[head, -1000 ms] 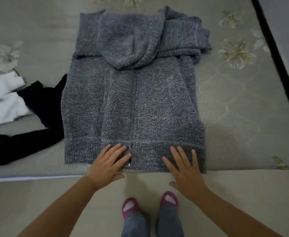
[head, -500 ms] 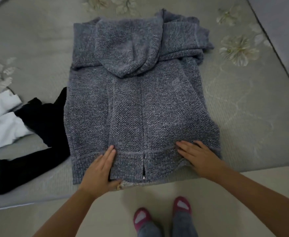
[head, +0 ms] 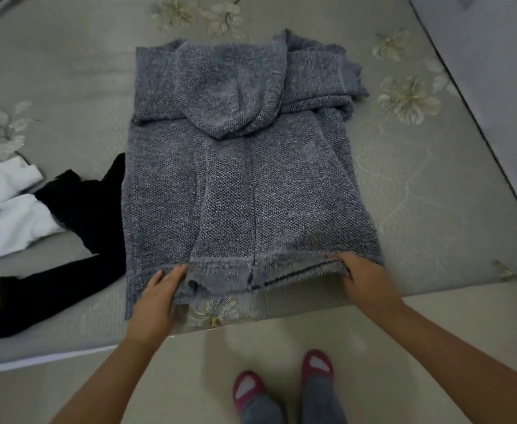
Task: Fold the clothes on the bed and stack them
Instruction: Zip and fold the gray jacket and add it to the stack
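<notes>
Lying flat in the middle of the bed (head: 434, 185) is a gray knit hoodie (head: 241, 191), with its hood turned down at 12 o'clock and its sleeves tucked in. The bottom hem at 6 o'clock is being lifted off the bed. It is being pinched by the left hand (head: 156, 298) at 7 o'clock, thumb on top and fingers curled under. At 5 o'clock it is being held by the right hand (head: 364, 280), fingers wrapped under the edge. This looks like the step where the hoodie is being folded in half. Next, the hem probably needs to be carried up toward the hood, with both sides kept even. A black garment (head: 76, 215) and a white garment (head: 6, 206) are waiting unfolded at 9 o'clock.
</notes>
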Motion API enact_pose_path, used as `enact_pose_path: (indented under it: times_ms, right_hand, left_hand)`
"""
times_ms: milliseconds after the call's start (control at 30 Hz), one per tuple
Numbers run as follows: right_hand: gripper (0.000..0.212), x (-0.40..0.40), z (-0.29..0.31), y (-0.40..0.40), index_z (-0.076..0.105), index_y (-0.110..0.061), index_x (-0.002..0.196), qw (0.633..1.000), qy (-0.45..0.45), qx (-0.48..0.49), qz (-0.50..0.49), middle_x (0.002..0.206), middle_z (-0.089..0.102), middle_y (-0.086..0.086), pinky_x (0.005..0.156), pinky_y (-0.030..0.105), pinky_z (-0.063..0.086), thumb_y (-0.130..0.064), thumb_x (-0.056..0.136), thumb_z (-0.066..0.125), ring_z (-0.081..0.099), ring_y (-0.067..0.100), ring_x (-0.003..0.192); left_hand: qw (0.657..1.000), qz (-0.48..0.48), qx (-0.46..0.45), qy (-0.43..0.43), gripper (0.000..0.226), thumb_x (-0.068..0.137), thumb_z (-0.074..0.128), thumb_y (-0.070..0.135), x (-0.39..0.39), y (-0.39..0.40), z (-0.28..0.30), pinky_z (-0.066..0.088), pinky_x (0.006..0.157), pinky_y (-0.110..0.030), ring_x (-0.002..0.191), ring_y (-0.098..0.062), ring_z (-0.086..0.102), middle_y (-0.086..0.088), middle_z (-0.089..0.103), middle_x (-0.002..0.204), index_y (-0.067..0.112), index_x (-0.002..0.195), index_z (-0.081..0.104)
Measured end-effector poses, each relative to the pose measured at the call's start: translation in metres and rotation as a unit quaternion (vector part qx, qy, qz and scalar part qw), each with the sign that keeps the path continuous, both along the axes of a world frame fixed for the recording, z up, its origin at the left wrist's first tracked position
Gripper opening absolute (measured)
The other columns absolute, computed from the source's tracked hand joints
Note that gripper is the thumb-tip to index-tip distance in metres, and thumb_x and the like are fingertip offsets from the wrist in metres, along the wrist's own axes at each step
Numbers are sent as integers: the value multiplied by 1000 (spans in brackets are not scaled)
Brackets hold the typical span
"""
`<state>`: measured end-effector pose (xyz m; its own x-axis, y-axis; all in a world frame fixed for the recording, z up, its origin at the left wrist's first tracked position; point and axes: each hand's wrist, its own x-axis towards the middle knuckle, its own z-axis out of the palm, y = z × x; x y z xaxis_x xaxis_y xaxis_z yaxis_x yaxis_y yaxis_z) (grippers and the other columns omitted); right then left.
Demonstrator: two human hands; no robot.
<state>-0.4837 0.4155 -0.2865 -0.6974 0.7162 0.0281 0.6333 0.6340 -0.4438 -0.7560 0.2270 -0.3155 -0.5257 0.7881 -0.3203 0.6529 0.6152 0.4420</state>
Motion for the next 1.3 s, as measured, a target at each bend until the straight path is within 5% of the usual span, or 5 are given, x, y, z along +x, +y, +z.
enact_pose_path:
  times_ms: [400, 533, 767, 933, 1300]
  right_hand:
    - [43, -14, 184, 28, 65, 4, 90, 995, -17, 95, 1, 73, 67, 21, 58, 35, 46, -29, 67, 78, 64, 32, 66]
    - [50, -10, 234, 21, 59, -10, 105, 986, -132, 102, 4, 95, 67, 12, 72, 33, 45, -53, 80, 58, 62, 27, 87]
    - [73, -55, 300, 48, 35, -22, 139, 993, -76, 75, -42, 123, 58, 16, 84, 32, 42, -56, 79, 57, 55, 29, 110]
    - [77, -73, 315, 113, 27, -26, 143, 985, -72, 112, -112, 109, 63, 13, 61, 28, 38, -61, 79, 52, 58, 28, 97]
    - [76, -159, 193, 264, 21, -22, 144, 978, -196, 4, -71, 124, 57, 15, 82, 33, 46, -61, 83, 44, 57, 30, 106]
  left_hand:
    - [977, -76, 149, 135, 32, 76, 66, -4, -32, 1, 199, 49, 55, -42, 65, -43, 64, -29, 67, 81, -4, 107, 64]
    - [982, -40, 88, 162, 39, 89, 57, 31, -60, -14, 252, 42, 80, -33, 103, -29, 60, -12, 64, 114, 16, 125, 55]
    - [966, -45, 25, 255, 67, 88, 48, 50, -100, 27, 330, 45, 76, -34, 99, -30, 60, -15, 62, 113, 27, 145, 23]
    - [981, -52, 27, 187, 70, 87, 50, 48, -130, 95, 353, 44, 91, -37, 110, -32, 54, -17, 54, 126, 29, 145, 17]
    - [960, -132, -114, 220, 79, 86, 49, 52, -211, 263, 253, 45, 89, -38, 110, -32, 54, -19, 54, 124, 21, 147, 9]
